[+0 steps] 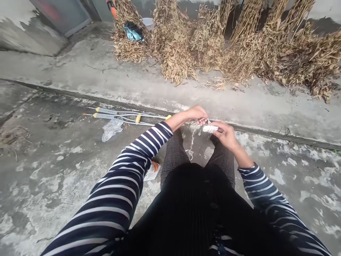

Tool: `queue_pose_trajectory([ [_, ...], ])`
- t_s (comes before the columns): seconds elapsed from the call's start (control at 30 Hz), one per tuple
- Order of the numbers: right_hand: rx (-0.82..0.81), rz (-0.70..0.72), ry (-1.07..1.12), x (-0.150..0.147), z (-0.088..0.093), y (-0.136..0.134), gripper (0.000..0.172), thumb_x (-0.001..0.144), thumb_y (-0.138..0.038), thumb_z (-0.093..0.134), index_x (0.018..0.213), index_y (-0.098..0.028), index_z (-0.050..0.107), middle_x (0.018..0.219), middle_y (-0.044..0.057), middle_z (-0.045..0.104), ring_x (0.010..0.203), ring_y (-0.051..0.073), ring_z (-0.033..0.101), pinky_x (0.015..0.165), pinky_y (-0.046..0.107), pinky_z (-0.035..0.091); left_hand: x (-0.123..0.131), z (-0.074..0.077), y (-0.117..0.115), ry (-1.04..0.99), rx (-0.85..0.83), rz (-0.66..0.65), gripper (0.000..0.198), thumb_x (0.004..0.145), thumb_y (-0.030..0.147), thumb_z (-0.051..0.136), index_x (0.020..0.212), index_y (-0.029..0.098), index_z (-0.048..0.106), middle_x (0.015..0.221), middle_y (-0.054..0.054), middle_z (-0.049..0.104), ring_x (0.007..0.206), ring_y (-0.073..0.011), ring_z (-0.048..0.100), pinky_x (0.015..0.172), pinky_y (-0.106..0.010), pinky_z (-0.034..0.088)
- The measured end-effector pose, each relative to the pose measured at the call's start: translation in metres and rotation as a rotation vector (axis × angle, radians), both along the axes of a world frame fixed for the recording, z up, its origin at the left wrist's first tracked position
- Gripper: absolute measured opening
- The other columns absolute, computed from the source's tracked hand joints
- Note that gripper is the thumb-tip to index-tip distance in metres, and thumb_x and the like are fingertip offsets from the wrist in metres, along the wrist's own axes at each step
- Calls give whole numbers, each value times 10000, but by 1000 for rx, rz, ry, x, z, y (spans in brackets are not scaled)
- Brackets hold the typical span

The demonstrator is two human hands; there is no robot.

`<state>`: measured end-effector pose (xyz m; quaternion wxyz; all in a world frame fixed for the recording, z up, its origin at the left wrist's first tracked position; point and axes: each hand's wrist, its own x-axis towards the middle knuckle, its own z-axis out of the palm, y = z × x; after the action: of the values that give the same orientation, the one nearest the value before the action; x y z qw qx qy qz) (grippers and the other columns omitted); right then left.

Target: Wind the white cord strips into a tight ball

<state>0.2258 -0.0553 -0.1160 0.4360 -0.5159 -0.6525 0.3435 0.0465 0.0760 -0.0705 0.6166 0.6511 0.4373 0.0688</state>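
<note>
Above my knees, my right hand (226, 133) grips a small wound bundle of white string (210, 128), fingers over its right end. Close beside it on the left, my left hand (197, 114) has its fingers closed on a strand of the same string near the bundle. From below the left hand a loose, kinked tail of string (191, 142) hangs down between my legs and ends in small loops. The two hands are almost touching. Part of the strand between them is hidden by the fingers.
A pair of crutches (128, 115) lies on the concrete to the left, with a clear plastic bag (112, 129) beside them. An orange-and-white packet (152, 170) is by my left leg. Dried plant bundles (176, 46) lean along the wall beyond a low concrete step (106, 80).
</note>
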Motion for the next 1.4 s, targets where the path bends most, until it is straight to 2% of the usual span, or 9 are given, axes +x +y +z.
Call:
queue_pose_trajectory([
  [0.13,-274,-25,454,-4,7,-1,390,628,-308,909,982,-209,777,967,48,766,833,205,704,709,338,622,2,-8,6,-36,290,92,111,768,92,707,659,105,694,559,4,608,479,-66,534,448,-156,371],
  [0.3,-543,-93,752,8,10,0,479,524,-180,944,973,-211,777,956,33,794,819,186,752,682,283,659,-3,-37,-35,-437,-81,83,240,834,168,709,1064,114,750,1060,-107,752,784,-134,698,627,-228,571],
  [0.43,-682,-91,790,21,6,1,414,596,-84,886,974,-204,769,923,27,795,779,160,767,690,239,668,-2,-58,-65,-541,-189,117,406,798,156,756,1199,115,712,1032,-114,761,819,-156,718,724,-282,591],
  [0.67,-713,-85,794,20,12,-10,405,624,-59,865,988,-216,782,996,11,794,839,138,764,728,213,671,7,-59,-76,-227,368,86,204,841,178,680,1015,142,779,777,-32,749,631,-126,640,671,-255,501],
  [0.77,-658,-105,793,17,19,-14,423,594,-81,890,985,-200,782,1000,28,793,841,154,762,730,238,677,6,-58,-78,-201,398,116,169,845,180,666,977,138,762,760,-28,741,613,-118,629,642,-239,486],
  [0.93,-456,-187,748,39,42,-4,435,607,-133,896,1017,-203,769,1056,37,787,886,168,758,793,272,681,-6,-69,-77,-383,68,169,202,854,274,686,949,97,709,732,-50,718,587,-110,642,556,-206,478],
  [1.13,-96,-323,671,97,109,21,373,660,-148,853,1007,-256,770,1093,0,775,968,173,725,939,322,649,-36,-103,-74,-248,44,174,242,861,357,677,813,120,685,700,-49,688,577,-102,618,523,-189,476],
  [1.3,372,-409,514,120,185,20,258,737,-237,845,950,-360,768,1184,-24,739,1096,227,670,1140,414,530,-47,-114,-67,77,234,-50,359,896,367,609,612,185,484,584,-8,567,540,-90,543,542,-195,495],
  [1.4,391,-371,455,113,206,12,297,742,-244,852,1005,-362,778,1200,-8,732,1087,244,664,1097,446,557,-32,-92,-39,164,256,-323,456,873,364,562,506,201,344,467,41,421,460,-72,436,484,-181,443],
])
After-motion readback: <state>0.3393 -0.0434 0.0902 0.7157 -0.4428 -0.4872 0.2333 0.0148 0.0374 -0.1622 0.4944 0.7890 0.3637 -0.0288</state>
